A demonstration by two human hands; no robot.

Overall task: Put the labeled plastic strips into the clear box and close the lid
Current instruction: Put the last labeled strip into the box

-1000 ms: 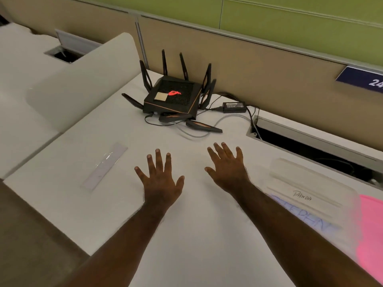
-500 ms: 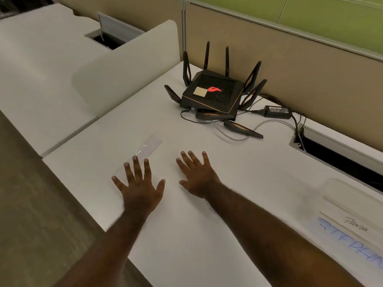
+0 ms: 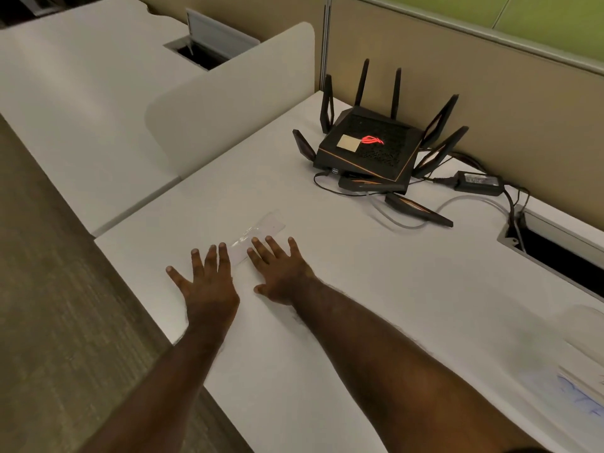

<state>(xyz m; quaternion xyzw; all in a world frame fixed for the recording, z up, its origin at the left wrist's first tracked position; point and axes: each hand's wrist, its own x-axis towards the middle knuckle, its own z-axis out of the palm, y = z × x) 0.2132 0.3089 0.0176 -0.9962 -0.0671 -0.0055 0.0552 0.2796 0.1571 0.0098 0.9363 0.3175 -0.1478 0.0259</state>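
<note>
Desk [image 3: 376, 289]: a broad white top running away to the right, bare where both arms reach over it.
Divider [image 3: 235, 93]: a pale rounded panel standing upright along the desk's left edge.
Router [image 3: 366, 148]: black, with antennas splayed all round and a red mark glowing on top, sitting at the back by the partition wall.
Power brick [image 3: 478, 183]: black, lying just right of the router, its cable trailing toward the open cable slot.
Clear box [image 3: 585, 361]: only a blurred pale part shows at the right edge, with blue handwriting on something there; I can't tell whether its lid is on.
Left hand [image 3: 209, 282]: palm down, fingers spread and straight, thumb hidden under the wrist side, forearm stretched forward from the lower left. It grips nothing; the fingertips lie at the strip's near end.
Right hand [image 3: 281, 273]: also palm down and splayed, holding nothing, forearm coming in long from the lower right. Its fingers lie along the strip's right side.
Plastic strip [image 3: 261, 230]: clear, flat on the desk, angled up to the right between the two sets of fingers, well apart from the box.
</note>
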